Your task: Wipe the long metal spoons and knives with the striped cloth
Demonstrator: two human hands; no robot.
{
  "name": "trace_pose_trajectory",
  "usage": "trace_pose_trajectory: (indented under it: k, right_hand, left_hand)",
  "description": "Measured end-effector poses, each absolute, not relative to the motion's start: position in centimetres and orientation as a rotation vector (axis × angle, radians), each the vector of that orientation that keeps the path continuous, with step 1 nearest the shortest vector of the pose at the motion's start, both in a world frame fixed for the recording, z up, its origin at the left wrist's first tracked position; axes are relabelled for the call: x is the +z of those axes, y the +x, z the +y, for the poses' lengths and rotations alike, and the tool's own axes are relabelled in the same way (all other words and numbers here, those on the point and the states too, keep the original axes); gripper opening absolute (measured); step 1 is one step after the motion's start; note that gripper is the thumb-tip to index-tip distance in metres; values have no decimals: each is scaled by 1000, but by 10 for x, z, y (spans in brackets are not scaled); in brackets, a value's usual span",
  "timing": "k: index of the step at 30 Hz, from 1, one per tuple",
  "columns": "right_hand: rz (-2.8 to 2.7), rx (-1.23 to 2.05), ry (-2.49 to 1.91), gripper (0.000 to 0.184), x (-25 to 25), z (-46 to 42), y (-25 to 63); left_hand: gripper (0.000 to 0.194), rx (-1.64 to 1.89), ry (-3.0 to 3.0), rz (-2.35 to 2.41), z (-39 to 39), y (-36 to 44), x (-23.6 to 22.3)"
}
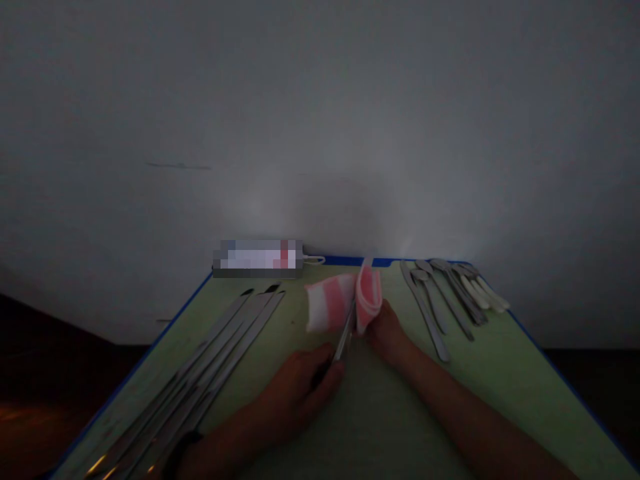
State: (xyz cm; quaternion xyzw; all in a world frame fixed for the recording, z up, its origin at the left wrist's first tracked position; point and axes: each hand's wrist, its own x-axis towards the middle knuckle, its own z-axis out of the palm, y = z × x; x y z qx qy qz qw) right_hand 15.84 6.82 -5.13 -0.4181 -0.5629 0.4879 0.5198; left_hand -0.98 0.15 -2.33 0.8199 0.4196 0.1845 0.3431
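My left hand [303,387] is closed around the lower end of a slim metal table knife [344,337], which points up and away from me. A pink-and-white striped cloth [330,303] is folded about the knife's upper part, and a narrow grey tip shows above the fold. Behind the cloth, my right hand [389,333] grips its right side; most of those fingers are hidden. One flap of the cloth hangs out to the left. Both hands are over the middle of the pale green table [370,427].
Several long, shiny metal pieces [215,360] lie slantwise on the left. At right are another table knife [425,313], several spoons [435,293] and white-handled cutlery [487,293]. A blurred-out box [257,260] with a white cord stands at the back, before a wall [320,120].
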Motion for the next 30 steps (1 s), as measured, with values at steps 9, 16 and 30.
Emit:
trace_pose_trajectory:
  k: [9,16,30]
  right_hand:
    - [-1381,1267,-1021,30,-38,59,153]
    - [-1389,1263,-1042,31,-39,60,153]
    - [-1432,1248,-1049,35,-37,61,153]
  left_hand:
    - [27,577,2015,1113,7,-8,-30]
    - [25,566,2014,1104,8,-8,-31]
    - [27,460,2008,1125,7,-8,-30]
